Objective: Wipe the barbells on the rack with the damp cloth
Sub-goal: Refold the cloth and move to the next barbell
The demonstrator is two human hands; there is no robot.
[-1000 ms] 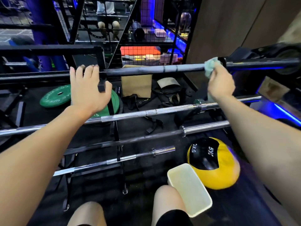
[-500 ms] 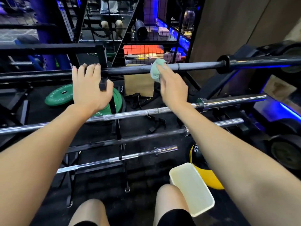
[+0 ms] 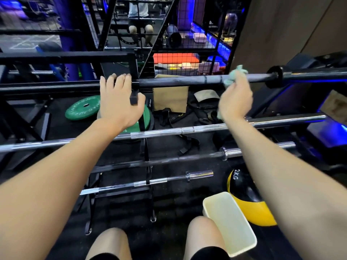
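A black rack (image 3: 146, 160) carries several barbells stepped toward me. The top one is a dark barbell (image 3: 178, 81) running left to right. My right hand (image 3: 235, 98) holds a pale green damp cloth (image 3: 233, 76) wrapped round that bar, just left of its black collar (image 3: 273, 76). My left hand (image 3: 118, 102) grips the same bar beside the rack's upright, fingers curled over the top. Below lie a chrome barbell (image 3: 169, 131), a dark barbell (image 3: 169, 160) and a short chrome barbell (image 3: 150, 182).
A cream plastic tub (image 3: 230, 223) stands by my right knee, beside a yellow and black 2 kg medicine ball (image 3: 244, 194). Behind the rack lie green weight plates (image 3: 82, 108), a brown box (image 3: 170, 98) and black straps (image 3: 169, 117). A person sits beyond the mesh (image 3: 139, 21).
My right hand has slid the cloth along the top bar, from the collar to mid-bar and back toward the collar. My left hand has stayed put.
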